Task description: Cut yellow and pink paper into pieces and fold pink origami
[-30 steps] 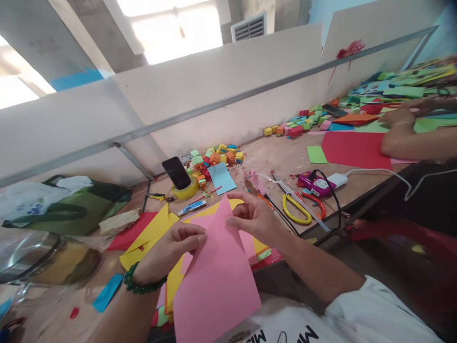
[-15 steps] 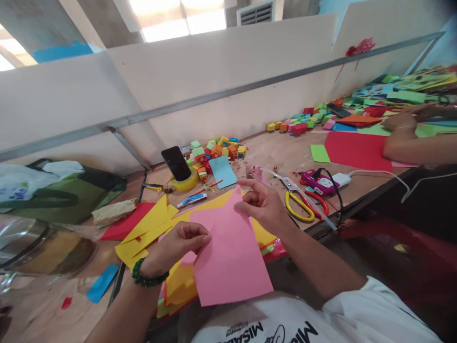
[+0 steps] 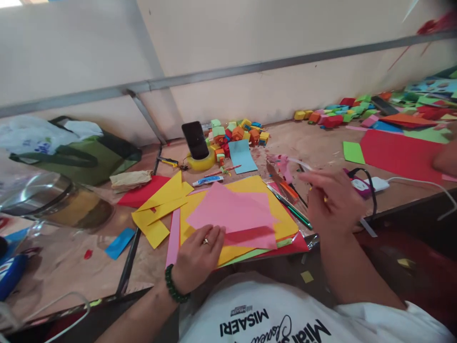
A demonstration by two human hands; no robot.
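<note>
My pink sheet (image 3: 228, 205) is lying on the stack before me on the table (image 3: 89, 281), partly overlapping a second pink sheet (image 3: 270, 240) and a yellow sheet (image 3: 282, 212). One pointed corner is aiming away from me, toward the wall (image 3: 250, 28) and a little left, while the long axis is running from left to right across my body. Its near edge is throwing a darker band onto the paper beneath.

My left grip (image 3: 200, 255) is resting on the sheet's near left edge, fingers lying close together. The hand is hiding my thumb and that corner, so I cannot tell whether I am pinching the paper or only pressing it.

My right grip (image 3: 335, 202) is hanging well apart from the sheet, on its right, with the forefinger pointing toward a pink glue gun (image 3: 283, 169). The other fingers are curling and blurring; a yellow speck is showing among them, too small to make out, and I cannot tell whether they are closing on anything. This hand is also covering part of a purple device (image 3: 364, 190).

Another person's hand (image 3: 448, 159) is blurring over a red sheet (image 3: 396, 152), the right border cutting it off.
</note>
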